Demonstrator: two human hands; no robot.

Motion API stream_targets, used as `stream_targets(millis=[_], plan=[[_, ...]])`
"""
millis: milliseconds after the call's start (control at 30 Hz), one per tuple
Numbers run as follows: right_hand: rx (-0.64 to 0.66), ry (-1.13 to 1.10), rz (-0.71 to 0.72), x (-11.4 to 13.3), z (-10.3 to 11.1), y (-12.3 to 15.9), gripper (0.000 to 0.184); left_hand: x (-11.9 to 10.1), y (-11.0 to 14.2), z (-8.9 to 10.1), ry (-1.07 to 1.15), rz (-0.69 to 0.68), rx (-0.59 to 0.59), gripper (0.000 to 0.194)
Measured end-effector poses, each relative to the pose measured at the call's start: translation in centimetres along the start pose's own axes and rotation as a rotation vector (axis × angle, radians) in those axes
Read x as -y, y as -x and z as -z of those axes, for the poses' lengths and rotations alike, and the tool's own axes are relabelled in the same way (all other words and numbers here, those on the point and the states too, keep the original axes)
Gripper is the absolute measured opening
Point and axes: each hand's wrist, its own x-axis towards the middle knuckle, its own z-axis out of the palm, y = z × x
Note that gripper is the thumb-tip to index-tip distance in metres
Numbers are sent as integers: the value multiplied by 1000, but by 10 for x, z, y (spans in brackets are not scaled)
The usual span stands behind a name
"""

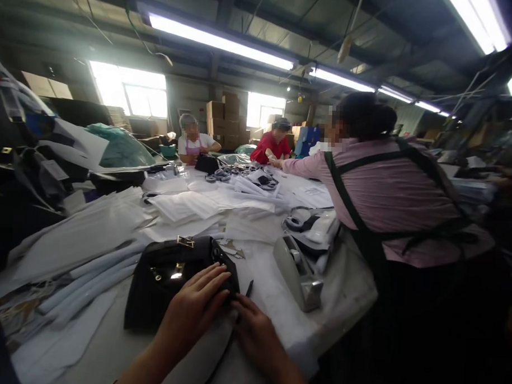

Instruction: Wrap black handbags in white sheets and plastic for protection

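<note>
A black handbag with gold metal fittings lies on the white-covered table just in front of me. My left hand rests on the bag's right part, fingers stretched out and close together. My right hand lies at the bag's right edge, fingers bent toward the bag's corner; whether it pinches anything is hidden. A small dark pen-like piece lies just beyond my right hand.
A grey tape dispenser stands to the right of the bag. White sheets and rolled paper cover the table. A person in a pink shirt and dark apron leans over the table at right. Two more people work at the far end.
</note>
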Motion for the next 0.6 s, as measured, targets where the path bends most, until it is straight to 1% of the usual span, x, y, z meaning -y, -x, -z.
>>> stream_targets(millis=[67,100,167,233,300,367,400,433,500,600], plan=[[-63,87,-69,-6,11,4,43,6,10,-14,-63,-39,11,33],[-108,139,-120,-12,18,8,40,8,15,-18,-78,-49,6,34],[-178,231,-222,-27,30,17,38,7,21,-20,-81,-41,-17,34],[-197,307,-296,-42,38,27,39,2,25,-18,-69,-23,-49,32],[-187,363,-338,-49,38,32,47,-4,27,-17,-74,-17,-67,31],[-144,439,-363,-50,34,33,60,-7,29,-17,-86,-19,-75,31],[-114,487,-371,-48,32,32,63,-8,31,-17,-91,-22,-75,31],[-81,536,-377,-46,30,30,62,-9,33,-17,-94,-25,-75,31],[-22,613,-377,-43,30,25,54,-9,37,-16,-91,-35,-83,31],[39,647,-351,-42,36,14,42,-10,43,-14,-69,-55,-107,31]])
